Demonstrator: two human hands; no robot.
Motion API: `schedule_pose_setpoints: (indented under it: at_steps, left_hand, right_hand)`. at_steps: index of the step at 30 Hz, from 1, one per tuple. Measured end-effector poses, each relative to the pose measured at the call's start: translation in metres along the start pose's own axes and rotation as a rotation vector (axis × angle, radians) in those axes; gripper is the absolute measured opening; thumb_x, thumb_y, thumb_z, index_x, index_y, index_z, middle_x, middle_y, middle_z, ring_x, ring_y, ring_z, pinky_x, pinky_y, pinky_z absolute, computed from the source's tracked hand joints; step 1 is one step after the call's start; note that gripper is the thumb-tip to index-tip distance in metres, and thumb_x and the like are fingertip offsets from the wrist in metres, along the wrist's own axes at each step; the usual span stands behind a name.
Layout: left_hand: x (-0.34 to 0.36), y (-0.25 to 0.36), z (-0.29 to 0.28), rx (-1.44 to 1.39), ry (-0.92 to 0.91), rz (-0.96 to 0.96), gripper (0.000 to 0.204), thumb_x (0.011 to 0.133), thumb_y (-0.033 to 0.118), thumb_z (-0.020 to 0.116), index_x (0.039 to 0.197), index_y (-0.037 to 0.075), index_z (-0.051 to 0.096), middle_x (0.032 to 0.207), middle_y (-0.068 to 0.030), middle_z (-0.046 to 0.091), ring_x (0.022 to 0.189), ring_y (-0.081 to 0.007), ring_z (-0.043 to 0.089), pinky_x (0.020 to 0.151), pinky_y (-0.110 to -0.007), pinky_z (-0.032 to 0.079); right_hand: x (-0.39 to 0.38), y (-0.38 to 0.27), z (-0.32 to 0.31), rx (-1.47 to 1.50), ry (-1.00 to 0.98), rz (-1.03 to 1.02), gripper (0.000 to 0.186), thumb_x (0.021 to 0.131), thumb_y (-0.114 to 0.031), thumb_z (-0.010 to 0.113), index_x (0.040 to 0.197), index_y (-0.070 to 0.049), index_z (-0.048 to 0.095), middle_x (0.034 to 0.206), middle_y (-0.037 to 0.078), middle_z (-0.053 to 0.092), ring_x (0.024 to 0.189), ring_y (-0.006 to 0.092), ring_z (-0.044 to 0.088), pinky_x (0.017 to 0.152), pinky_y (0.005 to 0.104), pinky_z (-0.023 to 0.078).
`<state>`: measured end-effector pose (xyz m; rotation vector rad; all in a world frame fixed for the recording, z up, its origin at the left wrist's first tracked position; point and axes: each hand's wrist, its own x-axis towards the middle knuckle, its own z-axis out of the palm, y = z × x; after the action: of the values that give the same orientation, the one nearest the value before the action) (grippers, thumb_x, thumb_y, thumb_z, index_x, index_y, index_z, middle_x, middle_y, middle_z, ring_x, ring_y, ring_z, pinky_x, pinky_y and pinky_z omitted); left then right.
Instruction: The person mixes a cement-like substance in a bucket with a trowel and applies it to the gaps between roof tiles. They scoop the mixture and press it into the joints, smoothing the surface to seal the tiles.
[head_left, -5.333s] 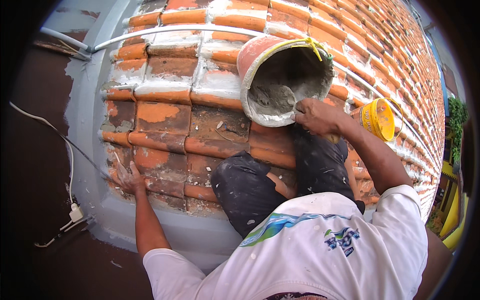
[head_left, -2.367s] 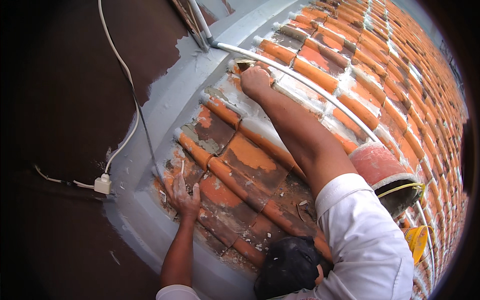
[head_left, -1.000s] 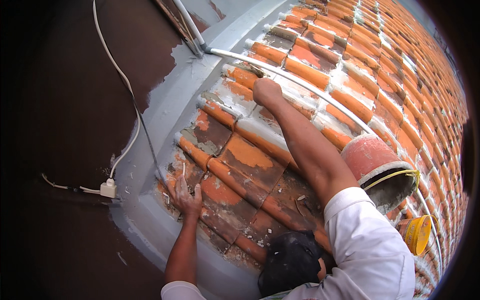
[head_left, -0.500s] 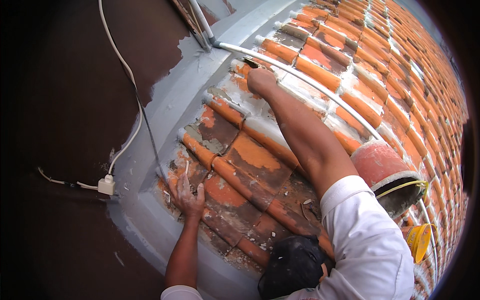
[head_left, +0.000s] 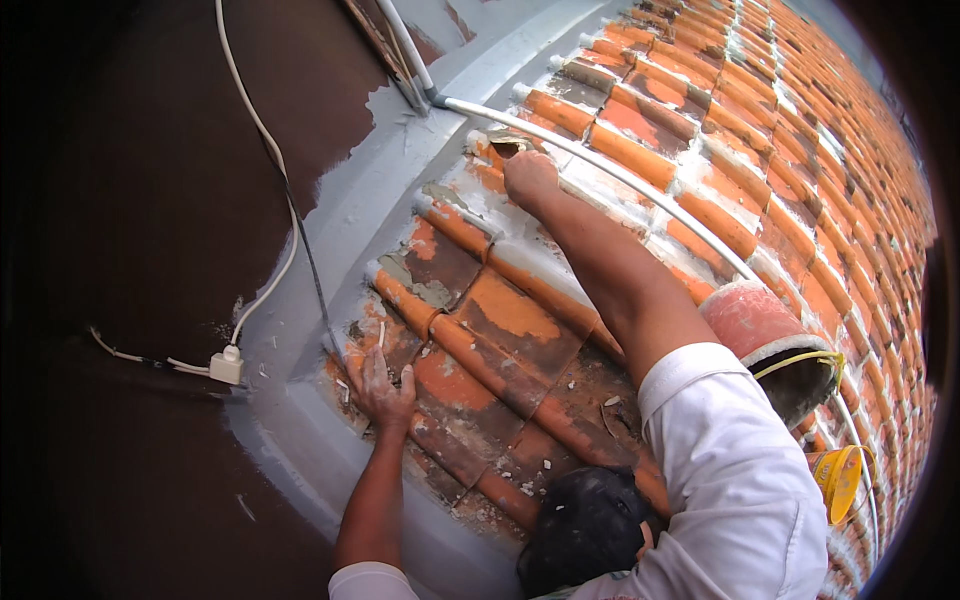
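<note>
My right hand (head_left: 531, 177) reaches far up the roof, its fingers closed. Past the knuckles a small trowel (head_left: 508, 149) shows its dark blade, lying against the end of a tile ridge patched with grey mortar; its handle is hidden in my fist. My left hand (head_left: 384, 392) lies flat with fingers spread on the orange clay tiles (head_left: 505, 313), beside the grey-coated wall edge. A thin white stick-like piece (head_left: 381, 333) is by its fingertips; I cannot tell whether they touch.
A white pipe (head_left: 610, 157) crosses the tiles beyond my right hand. To the right stand a red bucket (head_left: 752, 318) with a yellow handle and a yellow can (head_left: 838, 480). A white cable with a junction box (head_left: 226, 365) hangs on the brown wall. Below is a dark rounded thing (head_left: 585, 530).
The trowel blade has turned, showing more of its face, and my right hand has shifted slightly downward. My left hand stays planted on the tiles. The whole view has moved a little.
</note>
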<state>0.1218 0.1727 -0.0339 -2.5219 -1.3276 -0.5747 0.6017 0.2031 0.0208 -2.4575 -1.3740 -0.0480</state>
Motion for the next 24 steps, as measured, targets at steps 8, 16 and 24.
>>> schedule_pose_setpoints:
  at_steps: [8, 16, 24]
  left_hand:
    - [0.0, 0.005, -0.002, 0.037, -0.024, -0.022, 0.074, 0.088, 0.04, 0.079, 0.15, 0.001, 0.064, 0.148, -0.0185, 0.066, 0.153, -0.049, 0.041, 0.126, -0.06, 0.035]
    - [0.003, 0.012, -0.012, 0.101, -0.036, -0.009, 0.074, 0.087, 0.04, 0.08, 0.15, 0.003, 0.065, 0.148, -0.0158, 0.067, 0.154, -0.0463, 0.042, 0.125, -0.059, 0.038]
    - [0.004, 0.001, -0.001, 0.177, -0.063, -0.039, 0.076, 0.091, 0.046, 0.079, 0.153, 0.006, 0.063, 0.151, -0.0166, 0.066, 0.155, -0.046, 0.04, 0.128, -0.054, 0.037]
  right_hand:
    - [-0.066, 0.023, -0.012, 0.084, -0.044, 0.08, 0.027, 0.099, -0.013, 0.062, 0.11, -0.002, 0.084, 0.112, 0.023, 0.081, 0.108, 0.037, 0.08, 0.091, 0.0461, 0.065]
    - [-0.286, 0.015, -0.098, 0.427, -0.006, 0.001, 0.02, 0.094, -0.011, 0.062, 0.106, 0.005, 0.064, 0.095, 0.029, 0.074, 0.092, 0.0501, 0.075, 0.081, 0.0576, 0.06]
    - [-0.53, 0.129, -0.333, 0.765, -0.753, 0.249, 0.026, 0.094, -0.02, 0.073, 0.109, 0.0, 0.065, 0.096, 0.024, 0.069, 0.099, 0.0468, 0.069, 0.086, 0.0511, 0.053]
